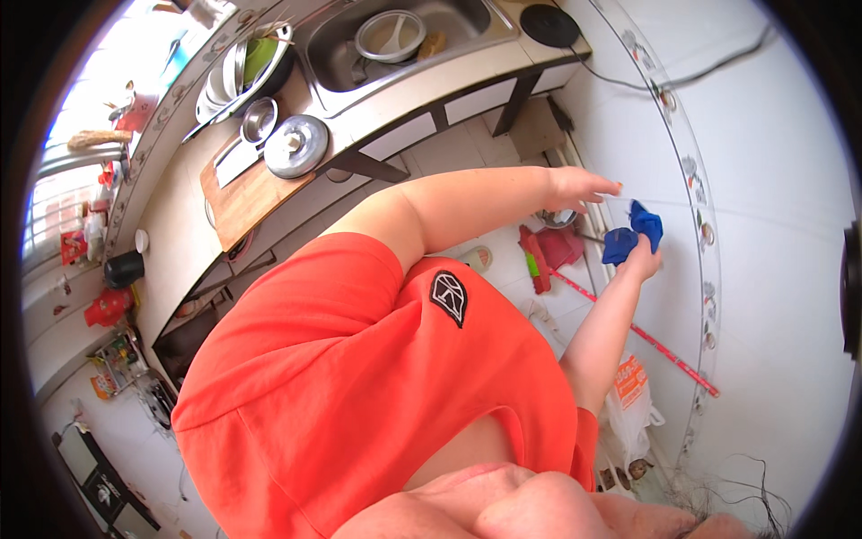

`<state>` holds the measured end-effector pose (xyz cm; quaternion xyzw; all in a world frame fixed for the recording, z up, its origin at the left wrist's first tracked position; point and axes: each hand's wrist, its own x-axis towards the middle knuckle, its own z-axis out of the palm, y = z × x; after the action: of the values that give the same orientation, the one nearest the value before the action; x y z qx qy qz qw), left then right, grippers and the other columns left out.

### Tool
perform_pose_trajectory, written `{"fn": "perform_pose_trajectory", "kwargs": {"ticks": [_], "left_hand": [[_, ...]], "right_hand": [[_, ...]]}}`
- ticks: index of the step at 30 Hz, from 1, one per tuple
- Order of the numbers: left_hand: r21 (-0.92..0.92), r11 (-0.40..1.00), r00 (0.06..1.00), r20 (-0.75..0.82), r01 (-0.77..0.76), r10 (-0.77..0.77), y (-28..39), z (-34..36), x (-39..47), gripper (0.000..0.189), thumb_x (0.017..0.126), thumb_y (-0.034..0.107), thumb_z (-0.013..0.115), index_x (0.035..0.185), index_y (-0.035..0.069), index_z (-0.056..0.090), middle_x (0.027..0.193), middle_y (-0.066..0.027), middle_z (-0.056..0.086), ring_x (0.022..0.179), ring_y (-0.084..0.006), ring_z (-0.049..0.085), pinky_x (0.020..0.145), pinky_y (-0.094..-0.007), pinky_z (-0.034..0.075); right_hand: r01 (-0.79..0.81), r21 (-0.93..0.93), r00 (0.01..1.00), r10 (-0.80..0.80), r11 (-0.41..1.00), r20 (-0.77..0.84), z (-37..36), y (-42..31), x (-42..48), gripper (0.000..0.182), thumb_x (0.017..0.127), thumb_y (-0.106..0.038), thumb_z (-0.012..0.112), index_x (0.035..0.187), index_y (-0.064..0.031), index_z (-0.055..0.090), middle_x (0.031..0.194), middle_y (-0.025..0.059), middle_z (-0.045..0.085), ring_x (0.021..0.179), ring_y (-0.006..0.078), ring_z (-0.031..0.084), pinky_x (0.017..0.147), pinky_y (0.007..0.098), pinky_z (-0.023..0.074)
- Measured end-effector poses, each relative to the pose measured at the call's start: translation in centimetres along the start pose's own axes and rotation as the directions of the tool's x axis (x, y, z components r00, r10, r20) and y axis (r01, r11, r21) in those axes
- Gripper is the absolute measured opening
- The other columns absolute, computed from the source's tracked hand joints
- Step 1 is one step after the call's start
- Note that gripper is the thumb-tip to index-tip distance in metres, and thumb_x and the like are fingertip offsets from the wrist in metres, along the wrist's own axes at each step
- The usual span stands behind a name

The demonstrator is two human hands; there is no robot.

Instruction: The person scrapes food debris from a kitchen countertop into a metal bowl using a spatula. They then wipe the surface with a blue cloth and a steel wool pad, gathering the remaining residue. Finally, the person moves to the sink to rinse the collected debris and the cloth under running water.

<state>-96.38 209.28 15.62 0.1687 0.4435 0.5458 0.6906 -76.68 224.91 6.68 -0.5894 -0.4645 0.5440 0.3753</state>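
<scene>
My left hand [578, 188] is stretched out towards the white tiled wall, palm down, fingers extended and slightly apart. A small orange spot shows at one fingertip; what it is I cannot tell. Just below and to the right, my right hand [643, 259] grips a bunched dark blue cloth [646, 226], which spreads out in two lobes above the fingers. A gap separates the left fingertips from the cloth. Both arms reach out from an orange-red short-sleeved shirt [377, 377] with a dark patch on the chest.
A red broom handle [673, 357] slants beside the wall, near a pink-red dustpan [560, 248]. A white plastic bag [630, 411] hangs near the right arm. The counter holds a steel sink [323, 84], a wooden board [249, 212], a pot lid [296, 147] and a black round plate [549, 25].
</scene>
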Motion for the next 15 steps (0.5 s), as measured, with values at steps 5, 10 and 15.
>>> {"fn": "perform_pose_trajectory", "kwargs": {"ticks": [5,10,15], "left_hand": [[-0.106,0.994,0.985,-0.172,-0.003,-0.015,1.0,-10.8,-3.7,0.06,0.095,0.037,0.061,0.145,0.007,0.045,0.151,-0.0127,0.04,0.138,-0.0295,0.041,0.11,-0.0477,0.039],[-0.243,0.966,0.953,-0.304,-0.091,0.014,1.8,-20.6,-9.7,0.056,0.095,0.033,0.062,0.142,0.007,0.046,0.147,-0.0133,0.043,0.133,-0.0309,0.045,0.106,-0.0533,0.04],[-0.273,0.926,0.8,-0.598,-0.26,0.048,4.4,-29.7,-17.7,0.039,0.095,0.029,0.059,0.129,0.01,0.057,0.13,-0.0087,0.058,0.118,-0.0248,0.058,0.097,-0.0463,0.049]], "right_hand": [[-0.289,0.183,0.916,0.216,0.94,0.339,8.0,-1.5,-2.7,0.04,0.081,-0.008,0.069,0.118,0.0043,0.06,0.108,0.0138,0.067,0.093,0.0271,0.068,0.079,0.042,0.0589],[-0.35,0.154,0.684,0.14,0.924,0.716,21.7,-4.6,-10.3,0.042,0.082,-0.011,0.07,0.121,0.003,0.06,0.111,0.0118,0.066,0.097,0.0251,0.067,0.085,0.0368,0.0547],[-0.198,0.004,0.46,0.089,0.98,0.884,34.0,-9.4,-20.1,0.041,0.084,-0.011,0.07,0.12,0.0032,0.058,0.109,0.01,0.066,0.095,0.0205,0.066,0.083,0.0346,0.0541]]}}
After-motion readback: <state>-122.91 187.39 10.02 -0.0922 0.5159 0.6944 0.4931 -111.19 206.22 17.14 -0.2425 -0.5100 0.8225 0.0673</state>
